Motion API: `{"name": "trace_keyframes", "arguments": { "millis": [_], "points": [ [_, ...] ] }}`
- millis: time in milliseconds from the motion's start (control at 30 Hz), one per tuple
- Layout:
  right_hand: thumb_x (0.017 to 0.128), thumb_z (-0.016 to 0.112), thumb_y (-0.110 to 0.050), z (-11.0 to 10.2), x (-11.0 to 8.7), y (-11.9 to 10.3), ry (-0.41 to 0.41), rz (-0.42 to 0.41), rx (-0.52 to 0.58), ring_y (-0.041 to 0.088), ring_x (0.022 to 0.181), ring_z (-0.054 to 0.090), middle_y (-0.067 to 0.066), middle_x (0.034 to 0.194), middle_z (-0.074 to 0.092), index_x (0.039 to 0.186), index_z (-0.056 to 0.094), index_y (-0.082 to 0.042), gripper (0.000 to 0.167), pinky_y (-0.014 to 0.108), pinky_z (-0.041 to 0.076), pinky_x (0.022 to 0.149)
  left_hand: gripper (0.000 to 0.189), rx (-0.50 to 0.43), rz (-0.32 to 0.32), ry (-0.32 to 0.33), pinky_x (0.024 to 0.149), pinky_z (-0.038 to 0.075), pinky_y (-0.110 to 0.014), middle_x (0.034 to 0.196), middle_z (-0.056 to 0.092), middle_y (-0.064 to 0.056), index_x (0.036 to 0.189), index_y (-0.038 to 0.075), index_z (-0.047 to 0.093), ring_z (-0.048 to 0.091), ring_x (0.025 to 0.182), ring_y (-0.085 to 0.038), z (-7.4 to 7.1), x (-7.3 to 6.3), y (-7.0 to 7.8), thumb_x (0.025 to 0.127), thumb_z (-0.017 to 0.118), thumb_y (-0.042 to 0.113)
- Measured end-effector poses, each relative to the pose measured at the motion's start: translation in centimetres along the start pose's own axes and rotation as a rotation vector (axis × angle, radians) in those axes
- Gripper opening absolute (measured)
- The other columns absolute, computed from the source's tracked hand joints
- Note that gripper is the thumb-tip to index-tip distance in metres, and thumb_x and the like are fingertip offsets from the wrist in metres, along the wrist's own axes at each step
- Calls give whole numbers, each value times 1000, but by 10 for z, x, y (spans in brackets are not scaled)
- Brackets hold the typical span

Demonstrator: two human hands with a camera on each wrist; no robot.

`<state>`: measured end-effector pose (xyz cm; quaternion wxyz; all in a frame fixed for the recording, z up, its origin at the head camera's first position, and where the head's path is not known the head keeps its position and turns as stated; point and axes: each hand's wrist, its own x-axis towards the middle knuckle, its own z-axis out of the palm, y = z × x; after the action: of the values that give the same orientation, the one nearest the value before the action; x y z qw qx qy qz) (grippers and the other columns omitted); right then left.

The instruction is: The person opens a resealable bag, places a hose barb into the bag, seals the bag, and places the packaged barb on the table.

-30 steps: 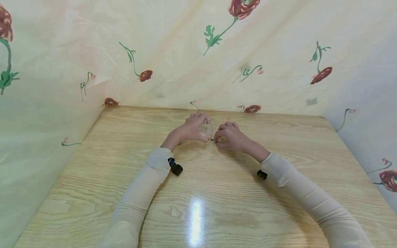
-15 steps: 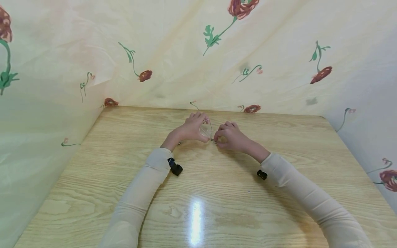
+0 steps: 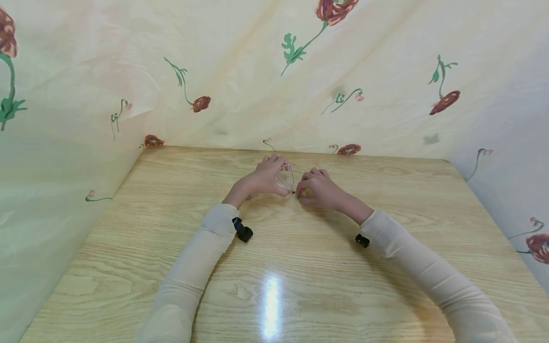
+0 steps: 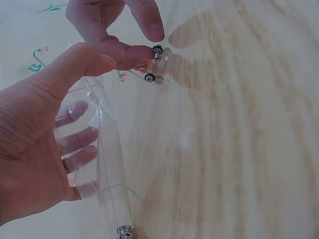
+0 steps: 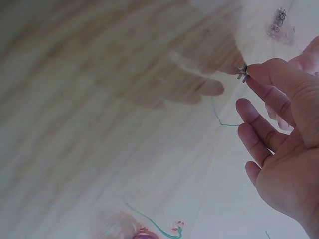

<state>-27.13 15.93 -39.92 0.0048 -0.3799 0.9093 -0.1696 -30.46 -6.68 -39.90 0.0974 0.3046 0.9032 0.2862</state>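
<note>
At table (image 3: 326,295) — left hand (image 3: 264,176) holds bag (image 4: 110,162), right hand (image 3: 320,190) metal piece (image 4: 157,51)

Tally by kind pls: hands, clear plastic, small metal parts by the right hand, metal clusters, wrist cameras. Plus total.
Hands: 2 (left hand, right hand)
Clear plastic piece: 1
Small metal parts by the right hand: 2
Metal cluster: 1, pieces too small to count reliably
Black wrist cameras: 2
Total: 8, cluster counted as one
</note>
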Motion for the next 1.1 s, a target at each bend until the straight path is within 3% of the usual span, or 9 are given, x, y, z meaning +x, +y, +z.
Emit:
{"name": "trace_keyframes", "arguments": {
  "millis": [733, 1100],
  "points": [
    [82, 81, -12, 4, 1, 3, 14, -47, -57, 26, 92, 49, 6, 97, 69, 83, 75, -17, 9, 51, 31, 89, 56, 1, -3, -4, 102, 30, -50, 127, 41, -7, 124, 15, 43, 33, 121, -29, 0, 0, 0, 84, 78, 33],
    [80, 79, -10, 3, 0, 1, 7, -44, -52, 24, 90, 46, 5, 96, 68, 83, 75, -15, 8, 53, 32, 91, 55, 13, -8, -4, 101, 31, -49, 127, 42, -8, 122, 15, 43, 34, 120, -29, 0, -1, 2, 84, 78, 33]
  ]
}}
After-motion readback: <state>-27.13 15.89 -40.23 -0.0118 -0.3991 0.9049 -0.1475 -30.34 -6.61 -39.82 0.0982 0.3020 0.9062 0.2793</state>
